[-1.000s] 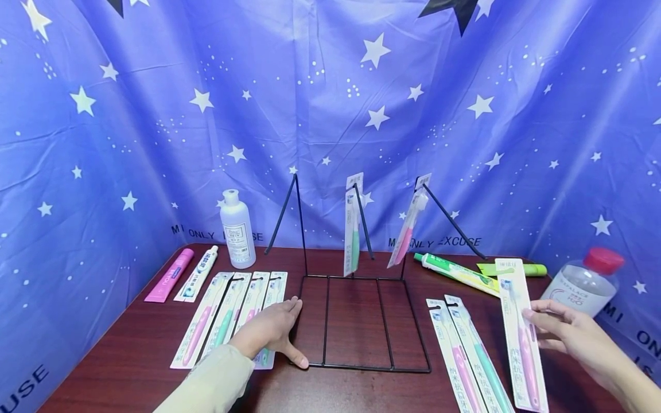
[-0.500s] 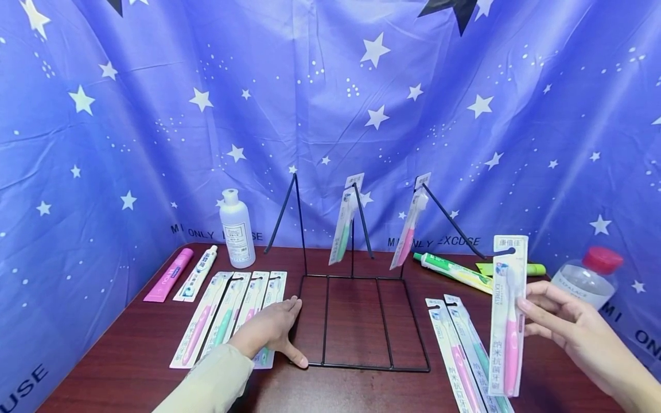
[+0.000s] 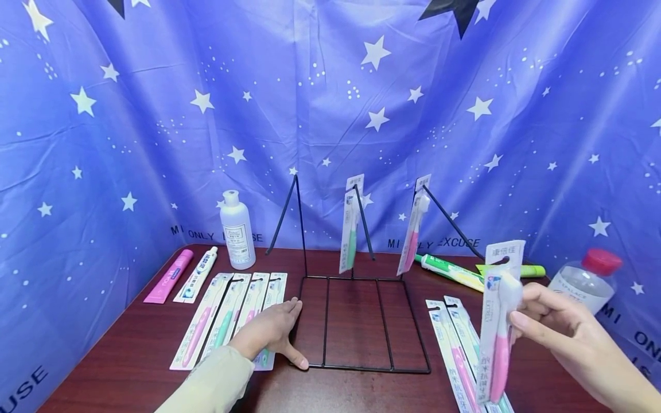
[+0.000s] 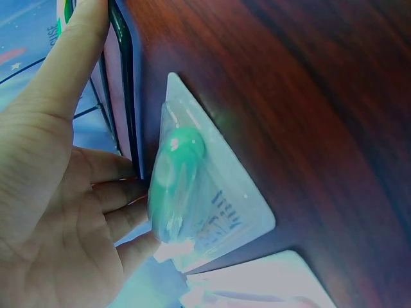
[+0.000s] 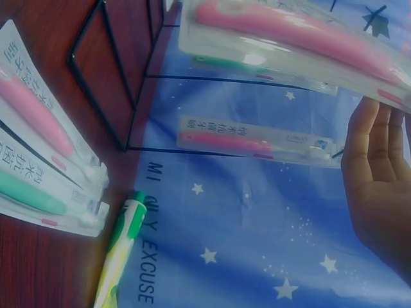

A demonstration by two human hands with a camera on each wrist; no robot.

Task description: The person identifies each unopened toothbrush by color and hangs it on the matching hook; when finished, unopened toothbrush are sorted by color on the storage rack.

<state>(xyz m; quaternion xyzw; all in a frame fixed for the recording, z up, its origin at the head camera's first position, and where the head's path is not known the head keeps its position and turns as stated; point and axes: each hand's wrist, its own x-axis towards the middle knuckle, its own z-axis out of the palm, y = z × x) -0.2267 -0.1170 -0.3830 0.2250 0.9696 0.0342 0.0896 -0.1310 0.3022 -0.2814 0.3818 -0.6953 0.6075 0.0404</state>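
My right hand [image 3: 560, 327] pinches a pink toothbrush [image 3: 500, 361] in its blister pack by the pack's right edge, raised and tilted. In the right wrist view this toothbrush [image 5: 302, 32] spans the top, beside the fingers. My left hand [image 3: 273, 332] rests at the left side of a black wire display rack [image 3: 384, 321], thumb stretched to its front corner. Beside those fingers lies a green packaged toothbrush [image 4: 176, 179]. From the rack's middle hook hangs a green packaged toothbrush [image 3: 350, 241]; a pink packaged toothbrush [image 3: 412, 244] hangs from the right hook. The left hook [image 3: 281, 218] is bare.
Several packaged toothbrushes [image 3: 206, 321] lie in a row left of the rack; two more [image 3: 454, 355] lie at the right. A white bottle [image 3: 237, 229], pink tube [image 3: 170, 275], white tube [image 3: 197, 274], green-yellow tube [image 3: 454, 272] and red-capped bottle [image 3: 583, 281] stand or lie around.
My right hand has lifted the pink toothbrush pack off the right side of the table, moved it slightly left and turned it. The hanging packs swing a little. My left hand stays put.
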